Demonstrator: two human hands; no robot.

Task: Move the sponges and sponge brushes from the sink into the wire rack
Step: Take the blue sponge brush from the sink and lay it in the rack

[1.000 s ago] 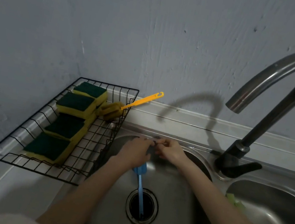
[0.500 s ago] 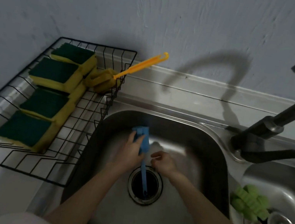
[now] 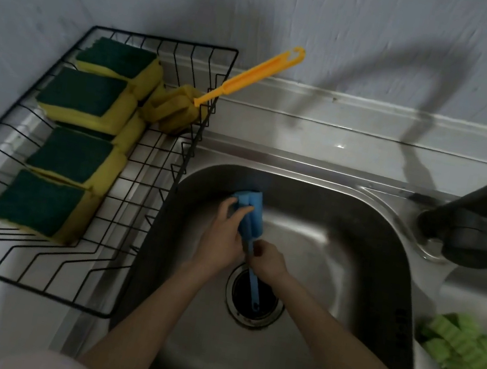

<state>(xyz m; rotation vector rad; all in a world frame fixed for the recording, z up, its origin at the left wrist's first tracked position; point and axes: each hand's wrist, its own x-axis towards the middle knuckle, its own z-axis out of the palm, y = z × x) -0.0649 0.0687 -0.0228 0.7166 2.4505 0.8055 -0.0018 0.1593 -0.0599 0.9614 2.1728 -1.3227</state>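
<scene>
Over the steel sink (image 3: 366, 269) both hands hold a blue sponge brush (image 3: 252, 211). My left hand (image 3: 221, 238) wraps its blue sponge head; my right hand (image 3: 269, 261) pinches the thin blue handle, which points down over the drain (image 3: 255, 299). The black wire rack (image 3: 144, 232) stands left of the sink. In it lie several green-and-yellow sponges (image 3: 76, 156) and a yellow sponge brush (image 3: 177, 109), whose orange handle sticks out over the rack's rim.
A dark faucet (image 3: 481, 221) rises at the right behind the sink. A green sponge (image 3: 466, 347) lies in the second basin at the far right. The wall runs close behind the rack and counter.
The view has tilted down and closer to the sink. Both hands with the blue brush have come from the sink's back edge to above the drain; the sponge head now sticks up.
</scene>
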